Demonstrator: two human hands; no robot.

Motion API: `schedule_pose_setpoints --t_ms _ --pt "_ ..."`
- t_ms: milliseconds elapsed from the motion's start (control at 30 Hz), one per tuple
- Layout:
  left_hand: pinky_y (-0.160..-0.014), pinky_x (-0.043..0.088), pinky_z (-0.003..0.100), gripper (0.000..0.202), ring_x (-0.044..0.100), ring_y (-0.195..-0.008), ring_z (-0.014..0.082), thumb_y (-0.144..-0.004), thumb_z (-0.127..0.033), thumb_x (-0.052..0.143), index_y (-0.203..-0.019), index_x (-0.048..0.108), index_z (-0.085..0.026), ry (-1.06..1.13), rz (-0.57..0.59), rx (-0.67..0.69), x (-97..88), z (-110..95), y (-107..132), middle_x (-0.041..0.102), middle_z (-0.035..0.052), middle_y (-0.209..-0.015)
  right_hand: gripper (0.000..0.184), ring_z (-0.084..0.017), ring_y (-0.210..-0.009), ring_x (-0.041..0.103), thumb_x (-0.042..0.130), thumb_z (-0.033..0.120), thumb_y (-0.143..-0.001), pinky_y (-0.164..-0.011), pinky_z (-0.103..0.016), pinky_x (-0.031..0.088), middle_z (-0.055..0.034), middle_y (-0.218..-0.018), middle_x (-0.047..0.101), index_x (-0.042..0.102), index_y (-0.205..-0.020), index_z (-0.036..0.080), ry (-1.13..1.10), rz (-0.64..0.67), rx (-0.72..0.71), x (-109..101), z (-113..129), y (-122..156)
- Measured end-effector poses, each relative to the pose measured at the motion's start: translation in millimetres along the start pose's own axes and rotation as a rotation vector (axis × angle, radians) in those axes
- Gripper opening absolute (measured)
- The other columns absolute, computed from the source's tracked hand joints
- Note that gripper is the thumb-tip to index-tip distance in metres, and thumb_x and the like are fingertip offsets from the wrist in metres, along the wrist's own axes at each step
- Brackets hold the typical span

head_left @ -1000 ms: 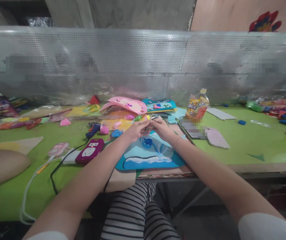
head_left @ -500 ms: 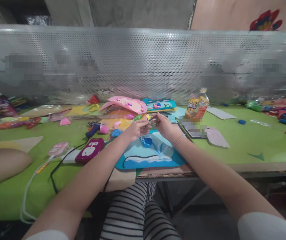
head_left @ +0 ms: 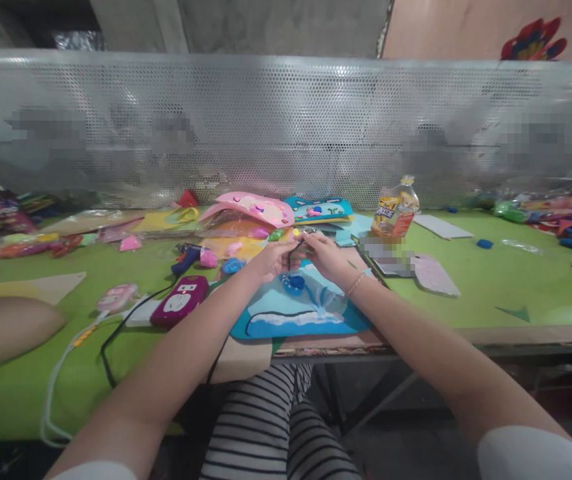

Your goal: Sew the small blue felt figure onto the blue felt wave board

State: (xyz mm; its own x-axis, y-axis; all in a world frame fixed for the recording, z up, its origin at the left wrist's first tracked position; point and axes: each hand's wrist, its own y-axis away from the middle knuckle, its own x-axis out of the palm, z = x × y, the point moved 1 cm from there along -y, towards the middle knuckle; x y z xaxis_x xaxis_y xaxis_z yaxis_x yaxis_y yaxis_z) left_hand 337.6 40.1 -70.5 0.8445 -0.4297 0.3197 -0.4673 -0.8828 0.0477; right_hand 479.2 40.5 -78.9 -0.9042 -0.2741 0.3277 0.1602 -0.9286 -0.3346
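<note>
Pinching a thin black strand [head_left: 293, 253] with fingertips of left hand [head_left: 270, 261] and right hand [head_left: 327, 257], above the blue painted sheet [head_left: 286, 305]. Looks light, soft, easily torn; best taken gently near its ends.

The head view looks from just above the lap [head_left: 251, 433], facing forward and down across the table [head_left: 491, 293]. The left hand [head_left: 271, 261] and right hand [head_left: 327, 257] sit close, mid-picture; the mesh screen [head_left: 286, 127] stands farther off, facing the camera.
</note>
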Motion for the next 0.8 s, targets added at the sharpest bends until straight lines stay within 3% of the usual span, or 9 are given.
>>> schedule_pose_setpoints --t_ms 133,333,800 --pt "-0.059 0.052 0.024 0.015 0.062 -0.055 0.0114 -0.081 -0.018 0.060 -0.094 0.066 -0.015 0.006 0.007 0.027 1.6 0.8 0.9 0.067 0.0036 -0.068 0.031 -0.011 -0.062 0.054 0.077 0.046 -0.057 -0.060 -0.025 0.046 0.0023 -0.064 0.060 0.062 -0.059 0.019 0.025 0.032 0.033 2.9 2.3 1.8" --pt "-0.058 0.051 0.023 0.008 0.061 -0.053 0.0106 -0.080 -0.018 0.060 -0.086 0.064 -0.013 0.028 0.001 0.023 1.3 -0.6 0.7 0.065 0.0024 -0.064 0.033 -0.012 -0.065 0.056 0.080 0.045 -0.052 -0.064 -0.026 0.047 0.0017 -0.063 0.061 0.060 -0.056 0.019 0.046 -0.037 0.000 1.1 4.4 0.3" --pt "-0.061 0.052 0.023 0.006 0.061 -0.055 0.0100 -0.079 -0.012 0.059 -0.080 0.065 -0.012 0.068 -0.009 0.049 -1.7 3.8 -4.2 0.065 0.0031 -0.064 0.036 -0.011 -0.060 0.051 0.074 0.052 -0.056 -0.060 -0.026 0.043 0.0023 -0.060 0.059 0.061 -0.060 0.019 0.293 -0.045 -0.084 -2.3 -0.1 -2.7"
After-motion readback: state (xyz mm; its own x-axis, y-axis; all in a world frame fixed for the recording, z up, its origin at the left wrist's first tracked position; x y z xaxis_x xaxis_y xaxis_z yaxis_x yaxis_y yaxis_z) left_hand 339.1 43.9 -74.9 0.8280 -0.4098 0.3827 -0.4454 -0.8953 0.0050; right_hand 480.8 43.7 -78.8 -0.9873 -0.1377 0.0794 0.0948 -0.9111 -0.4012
